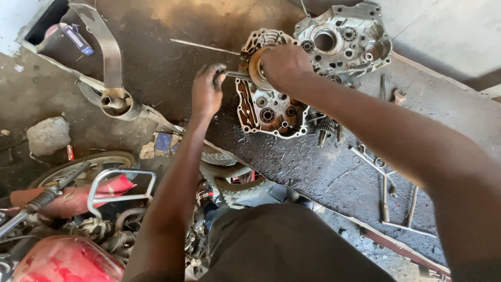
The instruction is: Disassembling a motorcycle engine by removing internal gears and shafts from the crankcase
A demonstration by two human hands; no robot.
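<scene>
Step in hand, by my read: work on the round part seated in the near engine crankcase half (pixel 269 107), which lay on the oily bench-like slab, call it the counter (pixel 334 177). Right hand (pixel 284 65) was spread over a rusty, drum-shaped part (pixel 257 68) at the top of that case half, grip closed around its rim, apparently steadying it. Left hand (pixel 207 94) was wrapped tight around the dark handle of a tool whose steel shank (pixel 237 75) ran across to the drum's edge. Couldn't tell the tool type; the tip was hidden behind the right hand. A thin rod (pixel 203 47) stuck out to the left from the case top.

Second crankcase half (pixel 344 36) sat just behind, open face up, bearings visible. Gear cluster (pixel 329 130) lay just right of the near case. Long wrenches and a socket bar (pixel 386 188) lay further right on the counter, well apart from both hands.

Off the counter edge: red motorcycle tank (pixel 68 261), a tyre (pixel 78 167), and a stone (pixel 48 134) on the floor.

Judgement on the next move: it called for keeping the drum from turning with the right hand while the left applied force through the tool. Oily surfaces everywhere, so slip of the tool off the edge looked like the main risk.
</scene>
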